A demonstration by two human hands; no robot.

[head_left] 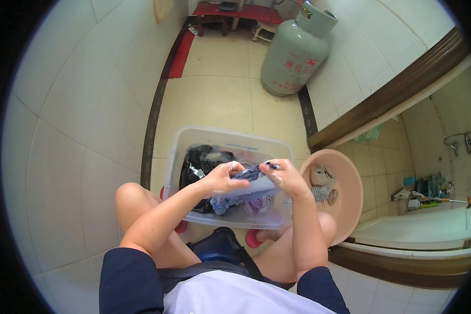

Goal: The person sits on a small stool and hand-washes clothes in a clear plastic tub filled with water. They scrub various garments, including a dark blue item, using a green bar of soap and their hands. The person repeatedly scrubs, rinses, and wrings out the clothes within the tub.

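Observation:
A light and dark blue piece of clothing (pixel 259 186) is stretched between my two hands, above a clear plastic tub (pixel 175 157). My left hand (pixel 222 179) grips its left side, thumb pointing right, with white suds on the fingers. At the other end, my right hand (pixel 285 178) pinches a dark blue edge and also carries suds. The cloth's lower part hangs down into the tub. Inside the tub lie a shiny black wet item (pixel 196 167) and a purple cloth (pixel 258 205), partly hidden by my hands and the blue cloth.
A pink basin (pixel 350 183) with patterned cloth (pixel 322 180) stands right of the tub, by a doorway. A grey-green gas cylinder (pixel 295 55) stands against the right wall farther off. A red low table (pixel 240 11) is at the far end. My knees flank the tub.

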